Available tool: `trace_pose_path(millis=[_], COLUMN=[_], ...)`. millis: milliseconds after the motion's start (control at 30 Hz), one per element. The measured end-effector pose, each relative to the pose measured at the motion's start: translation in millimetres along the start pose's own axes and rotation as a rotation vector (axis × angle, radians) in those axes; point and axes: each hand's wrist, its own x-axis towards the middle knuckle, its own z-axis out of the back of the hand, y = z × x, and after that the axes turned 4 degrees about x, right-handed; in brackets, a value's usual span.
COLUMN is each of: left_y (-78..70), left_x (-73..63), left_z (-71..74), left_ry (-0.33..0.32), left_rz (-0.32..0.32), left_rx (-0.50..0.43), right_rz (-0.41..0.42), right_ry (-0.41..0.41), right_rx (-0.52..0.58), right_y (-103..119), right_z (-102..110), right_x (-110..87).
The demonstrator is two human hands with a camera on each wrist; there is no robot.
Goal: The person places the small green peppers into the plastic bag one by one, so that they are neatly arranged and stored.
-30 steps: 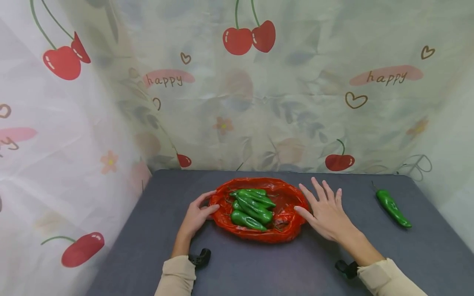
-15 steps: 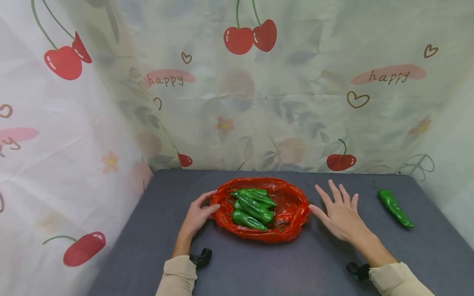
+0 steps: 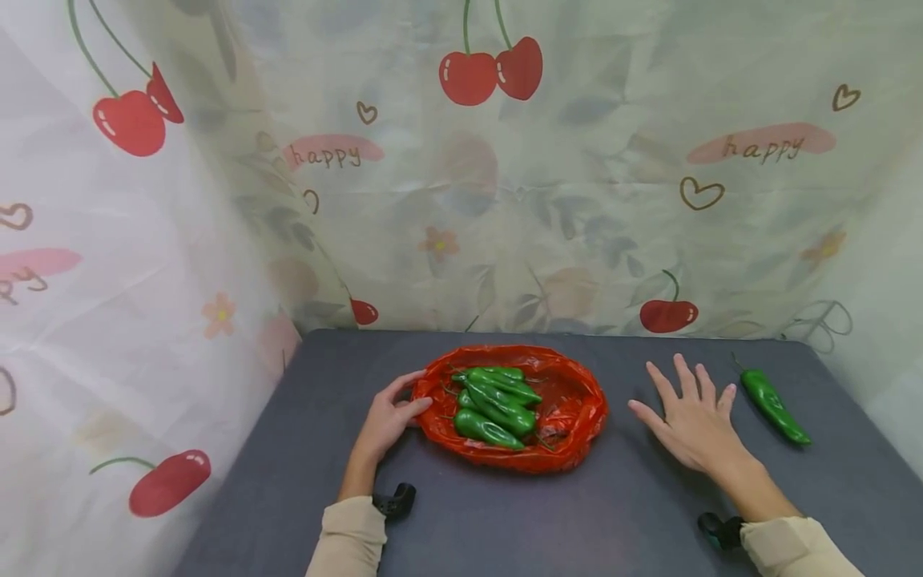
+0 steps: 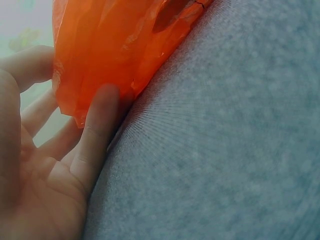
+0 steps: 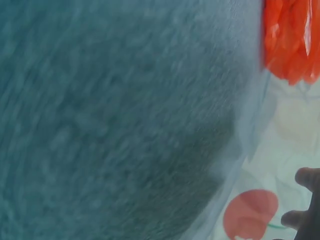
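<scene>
A red plastic bag (image 3: 505, 461), its rim rolled open like a bowl, rests on the dark grey table. Several green chili peppers (image 3: 497, 409) lie inside, mostly towards its left side. My left hand (image 3: 387, 418) holds the bag's left side, thumb at the rim; in the left wrist view, fingers lie against the orange-red plastic (image 4: 115, 55). To the right of the bag, my right hand (image 3: 692, 421) hovers over the table with fingers spread, holding nothing. Another green chili pepper (image 3: 775, 407) lies just beyond it on the right.
The dark grey table (image 3: 519, 529) meets a pale printed curtain (image 3: 505, 208) at the back and sides. Black camera mounts are strapped at both wrists. In the right wrist view, the bag (image 5: 292, 40) shows at the upper right corner.
My right hand has moved right, from the bag's right rim towards the lone chili pepper, fingers still spread. The left hand stays at the bag, and the peppers keep their places.
</scene>
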Motion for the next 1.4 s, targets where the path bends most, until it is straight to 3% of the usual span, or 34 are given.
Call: trace_pose_path(millis=[367, 767, 1400], left_y=[0.3, 1.3, 0.3], left_x=[2.7, 2.5, 1.2], left_z=[-2.1, -0.5, 0.1], left_ry=[-0.002, -0.007, 0.005], left_rz=[0.002, 0.017, 0.013], left_rx=[-0.006, 0.002, -0.008], right_rz=[-0.068, -0.109, -0.2], right_ry=[0.009, -0.073, -0.083], right_rx=[-0.003, -0.034, -0.025], right_y=[-25.4, -58.3, -100.8], right_z=[1.4, 3.5, 23.9], right_x=[-3.0, -4.1, -8.5])
